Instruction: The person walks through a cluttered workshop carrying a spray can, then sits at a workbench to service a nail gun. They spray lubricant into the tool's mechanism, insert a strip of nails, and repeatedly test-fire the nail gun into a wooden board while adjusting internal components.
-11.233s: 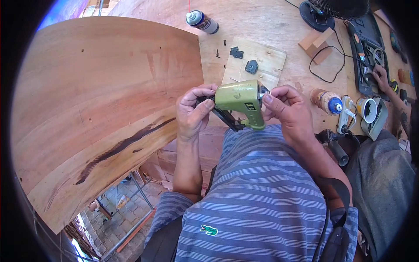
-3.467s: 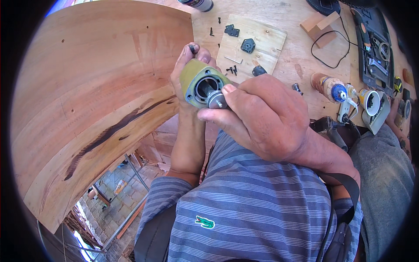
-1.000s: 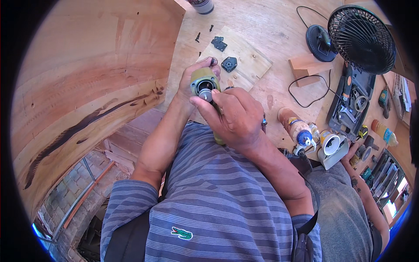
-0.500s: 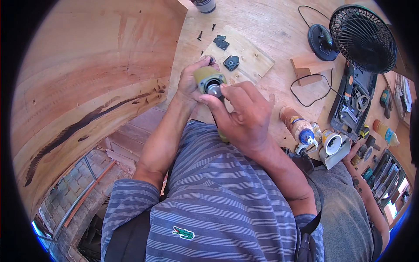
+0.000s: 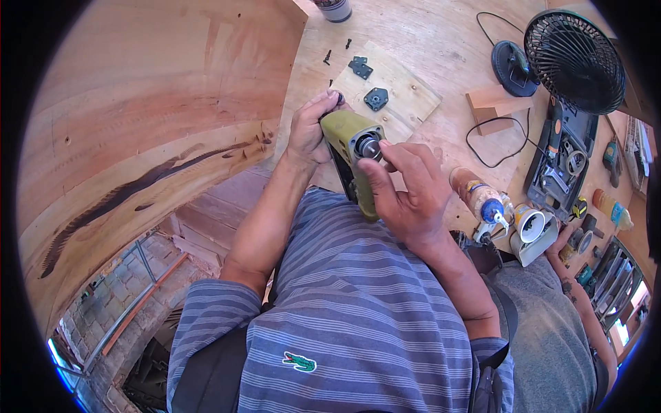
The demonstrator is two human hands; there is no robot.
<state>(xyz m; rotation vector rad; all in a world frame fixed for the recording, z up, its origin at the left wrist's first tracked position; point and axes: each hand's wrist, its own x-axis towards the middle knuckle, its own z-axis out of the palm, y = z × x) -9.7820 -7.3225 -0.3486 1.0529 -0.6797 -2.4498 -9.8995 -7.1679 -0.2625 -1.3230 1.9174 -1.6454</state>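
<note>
My left hand (image 5: pixel 311 129) is closed around an olive-green tool housing (image 5: pixel 352 127), probably the body of a nail gun. A small dark round part (image 5: pixel 340 98) shows at its fingertips. The housing's open end faces right, and a shiny round metal piece (image 5: pixel 369 148) sits in its bore. My right hand (image 5: pixel 416 189) pinches the edge of that piece between thumb and forefinger. Beyond the housing, a black cover plate (image 5: pixel 376 99) and another black plate (image 5: pixel 360 67) lie on a thin wooden board (image 5: pixel 403 84). Several dark screws (image 5: pixel 328 57) lie to their left.
A caulking tube (image 5: pixel 477 195) and a white cup (image 5: pixel 530 224) stand right of my arm. Farther right are a black tool case (image 5: pixel 569 162), a wood block (image 5: pixel 496 110) and a fan (image 5: pixel 575 62). Another person's arm (image 5: pixel 577 296) is at the right.
The housing has tilted in my left hand, so more of its long body shows. Both hands have shifted slightly right in the picture, with the right fingers still at the metal piece.
</note>
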